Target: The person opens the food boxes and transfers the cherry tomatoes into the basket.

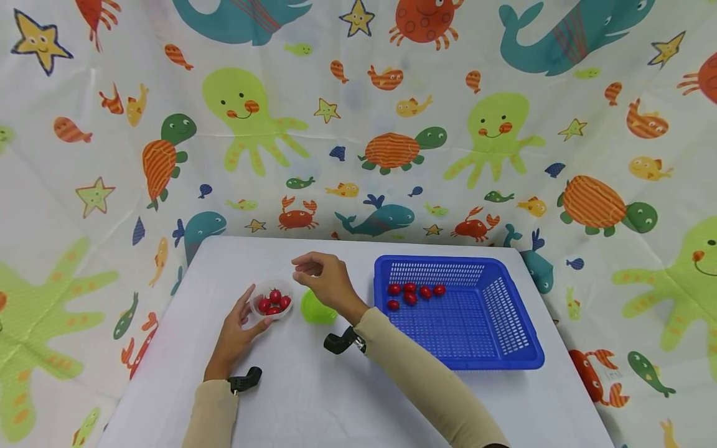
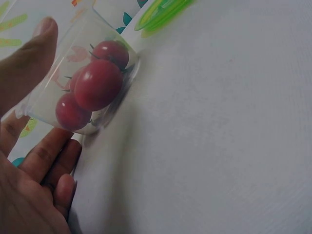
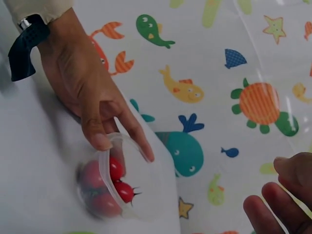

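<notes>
My left hand point(image 1: 235, 333) grips a small clear plastic cup point(image 1: 288, 287) standing on the table, thumb on one side and fingers on the other. Inside the cup lie several cherry tomatoes point(image 2: 99, 85), some with green stems. My right hand point(image 1: 329, 280) hovers just right of the cup, above a round green lid point(image 1: 316, 311). Its fingers point(image 3: 273, 200) are loosely bent and nothing shows between them and the thumb. The lid lies flat on the table, partly hidden by the right hand.
A blue plastic basket point(image 1: 459, 364) stands at the right of the white table point(image 1: 313, 398). Several cherry tomatoes point(image 1: 411, 299) lie in its back left part. Behind the table hangs a curtain point(image 1: 336, 205) printed with sea animals.
</notes>
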Demonstrator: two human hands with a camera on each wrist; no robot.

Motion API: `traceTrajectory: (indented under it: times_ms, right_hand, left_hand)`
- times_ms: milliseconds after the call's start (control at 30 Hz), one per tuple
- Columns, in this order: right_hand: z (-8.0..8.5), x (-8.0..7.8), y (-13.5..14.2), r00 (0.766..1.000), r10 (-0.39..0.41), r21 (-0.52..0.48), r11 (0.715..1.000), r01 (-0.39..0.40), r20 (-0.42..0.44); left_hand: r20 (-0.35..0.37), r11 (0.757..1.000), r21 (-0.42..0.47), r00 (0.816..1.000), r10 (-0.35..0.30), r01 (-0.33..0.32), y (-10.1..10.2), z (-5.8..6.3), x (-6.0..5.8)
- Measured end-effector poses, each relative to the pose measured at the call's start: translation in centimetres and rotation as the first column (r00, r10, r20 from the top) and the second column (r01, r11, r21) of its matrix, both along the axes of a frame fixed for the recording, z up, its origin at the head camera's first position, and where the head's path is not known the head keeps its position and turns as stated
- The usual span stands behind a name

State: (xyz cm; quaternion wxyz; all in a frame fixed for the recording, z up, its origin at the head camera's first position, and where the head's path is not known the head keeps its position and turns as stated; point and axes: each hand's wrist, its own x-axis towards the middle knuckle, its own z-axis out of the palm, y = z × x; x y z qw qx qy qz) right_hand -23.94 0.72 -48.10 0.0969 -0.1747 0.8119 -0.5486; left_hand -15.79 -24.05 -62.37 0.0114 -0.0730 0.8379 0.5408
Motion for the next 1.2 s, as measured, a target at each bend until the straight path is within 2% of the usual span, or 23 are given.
traceTrajectory:
  times_ms: [267,533,933,1200]
  right_hand:
    - [-0.6,0.1,-1.2,1.0,0.015,0.036,0.999,-0.015,-0.017]
    - [-1.2,0.3,-2.6,1.0,0.014,0.055,0.998,-0.015,0.019]
    - [-3.8,0.6,-5.0,0.999,0.034,0.105,0.994,-0.036,0.025]
    - [-5.3,0.8,-6.1,0.996,0.04,0.143,0.988,-0.051,0.079]
  left_hand:
    - [-0.027,1.0,-0.005,1.0,-0.002,0.002,0.0,0.0,0.0]
    - [-0.028,1.0,-0.025,1.0,0.003,-0.003,0.0,-0.3,-0.1]
    - [-0.035,1.0,-0.013,0.999,0.005,-0.005,0.1,-0.2,0.2]
    - [-0.021,1.0,-0.004,1.0,0.016,-0.016,0.2,-0.3,0.3]
